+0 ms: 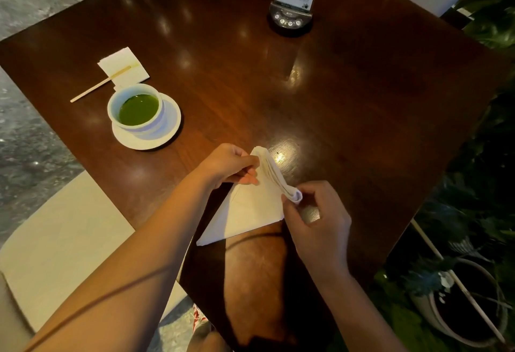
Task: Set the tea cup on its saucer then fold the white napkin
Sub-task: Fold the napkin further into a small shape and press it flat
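Observation:
A white tea cup (135,109) holding green tea stands on its white saucer (167,131) at the left of the dark wooden table (348,95). The white napkin (250,209) lies near the table's front edge, partly folded, with a raised doubled edge running from upper left to lower right. My left hand (231,165) pinches the upper end of that raised fold. My right hand (315,218) pinches its lower right end. The napkin's lower corner hangs past the table edge.
A second small white napkin (124,66) with a wooden stir stick (100,84) lies behind the cup. A menu stand on a black call-button base (289,21) stands at the back. A cushioned seat (55,240) is at left, potted plants (468,304) at right.

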Available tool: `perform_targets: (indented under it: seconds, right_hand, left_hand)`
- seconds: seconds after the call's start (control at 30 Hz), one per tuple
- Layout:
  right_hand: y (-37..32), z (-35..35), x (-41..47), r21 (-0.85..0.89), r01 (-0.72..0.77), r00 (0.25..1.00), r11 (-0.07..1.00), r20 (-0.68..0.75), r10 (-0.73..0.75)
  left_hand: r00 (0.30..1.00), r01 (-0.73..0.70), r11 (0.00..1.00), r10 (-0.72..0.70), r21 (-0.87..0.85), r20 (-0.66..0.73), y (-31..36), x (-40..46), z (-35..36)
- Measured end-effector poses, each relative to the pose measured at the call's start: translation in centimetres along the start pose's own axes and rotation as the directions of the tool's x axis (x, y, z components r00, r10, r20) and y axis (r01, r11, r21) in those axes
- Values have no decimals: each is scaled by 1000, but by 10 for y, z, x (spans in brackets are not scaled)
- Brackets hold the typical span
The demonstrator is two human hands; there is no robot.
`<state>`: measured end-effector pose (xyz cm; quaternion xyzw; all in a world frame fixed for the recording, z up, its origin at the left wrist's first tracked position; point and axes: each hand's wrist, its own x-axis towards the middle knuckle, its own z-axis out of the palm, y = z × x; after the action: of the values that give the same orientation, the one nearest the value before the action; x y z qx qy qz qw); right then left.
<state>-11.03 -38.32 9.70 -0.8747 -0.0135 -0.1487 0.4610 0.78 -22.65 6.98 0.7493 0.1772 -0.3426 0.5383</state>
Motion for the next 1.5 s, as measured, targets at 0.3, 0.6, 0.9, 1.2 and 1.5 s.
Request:
perform_targets:
  seconds: [0.3, 0.6, 0.9, 1.2, 1.5]
  right_hand:
    - [-5, 28, -5, -18, 322, 931, 947, 186, -313]
    - [-1, 68, -19, -151, 553, 741, 819, 539, -400]
    - [10, 76, -30, -188, 655, 623, 732, 683, -382]
    - [24, 76, -40, -112, 640, 623, 760, 654, -429]
    - [42, 49, 17, -301, 511, 814, 805, 471, -341]
  left_hand:
    - [996, 93, 987, -90, -132, 27, 9, 2, -2]
    - [997, -65, 965, 54, 255, 52, 3, 16, -17]
    - [971, -238, 889, 210, 392, 114, -6, 21, -28]
    - [901, -332, 798, 427, 502, -82, -22, 7, -11]
    - [579, -104, 670, 642, 735, -503, -105, -68, 79]
